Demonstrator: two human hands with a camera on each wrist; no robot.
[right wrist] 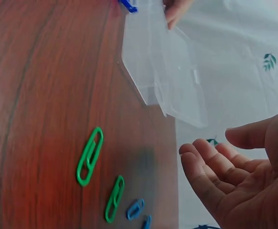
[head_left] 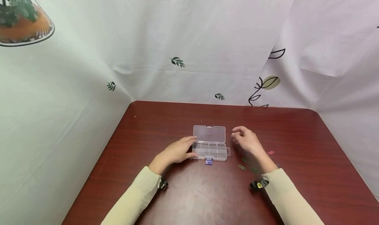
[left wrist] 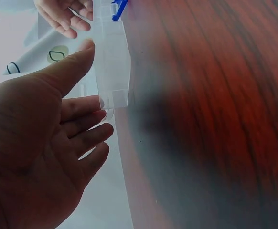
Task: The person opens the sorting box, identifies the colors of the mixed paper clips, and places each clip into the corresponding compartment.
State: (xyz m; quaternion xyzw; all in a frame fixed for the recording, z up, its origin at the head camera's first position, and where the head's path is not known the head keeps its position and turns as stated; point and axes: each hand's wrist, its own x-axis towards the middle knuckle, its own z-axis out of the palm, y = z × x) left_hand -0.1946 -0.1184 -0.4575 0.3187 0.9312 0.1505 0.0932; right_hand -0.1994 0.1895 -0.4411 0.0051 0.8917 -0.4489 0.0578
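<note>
A clear plastic compartment box [head_left: 209,151] lies on the table with its lid [head_left: 209,134] folded back and its blue latch [head_left: 209,161] towards me. My left hand [head_left: 177,150] rests at the box's left end, thumb by the front corner and nearly straight fingers by the hinge side. To the right of the box, my right hand [head_left: 246,140] hovers with loosely bent fingers, and nothing shows between them. Nearest to it are several paper clips: green paper clips [right wrist: 90,156], a small blue paper clip [right wrist: 135,209] and a pink paper clip [head_left: 270,152].
The dark red wooden table [head_left: 165,119] has rounded far corners. White patterned cloth [head_left: 219,47] hangs behind it and along both sides. Dark straps with small devices [head_left: 259,185] sit on both wrists, over the light sleeves [head_left: 291,197].
</note>
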